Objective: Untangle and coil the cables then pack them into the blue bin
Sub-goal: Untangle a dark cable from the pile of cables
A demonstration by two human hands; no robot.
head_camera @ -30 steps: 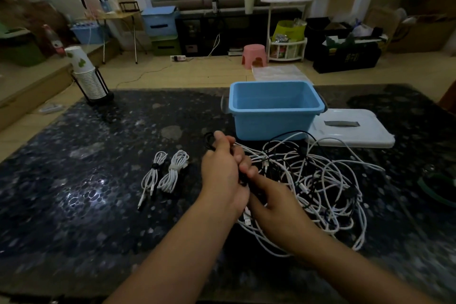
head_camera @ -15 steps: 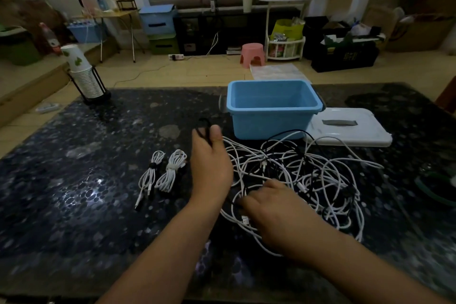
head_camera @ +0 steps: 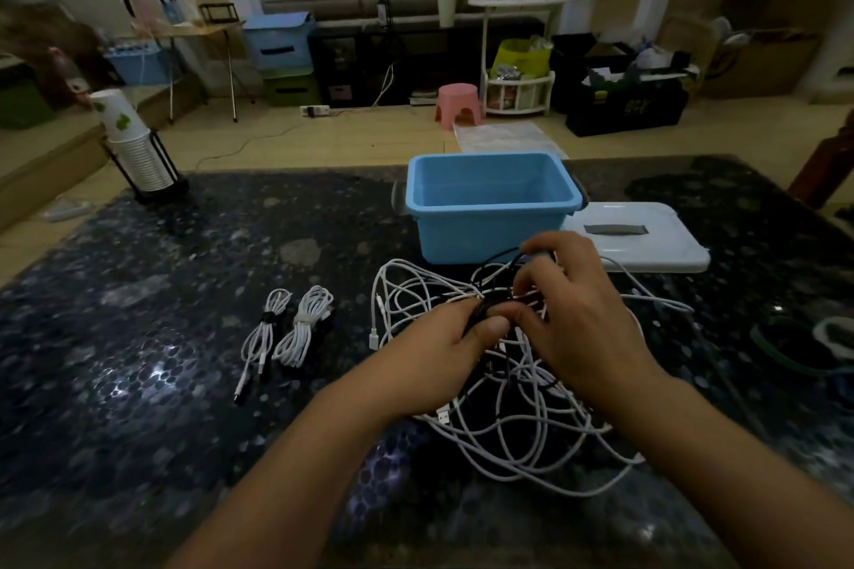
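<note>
A: Both hands have shifted right since half a second ago. They now meet over the top of the tangled cables [head_camera: 503, 388], just in front of the blue bin [head_camera: 492, 203].

B: Grip state?

A: Left hand [head_camera: 443, 356]: thumb and fingers pinching a black cable [head_camera: 499, 275] where it runs through the white ones. Right hand [head_camera: 573, 310]: fingers curled, pinching the same black strand at the top of the pile. Looks like they're working it out of a knot; exact contact is partly hidden by the fingers.

B: Progress?

A: Early. Two coiled cables [head_camera: 289, 328] lie tied on the bench [head_camera: 138, 383], left of the pile and well apart from it. Bin looks empty, nothing packed. Bin lid [head_camera: 647, 240] lies beside it on the right.

B: Left to do?

A: Most of it, I'd say. Free the black one, coil it, then the rest of the white loops. Can't count how many are in the pile. Then everything goes in the bin, including the two done coils.

B: Risk?

A: Pulling hard probably tightens the knot. Better to feed the end back through.
</note>
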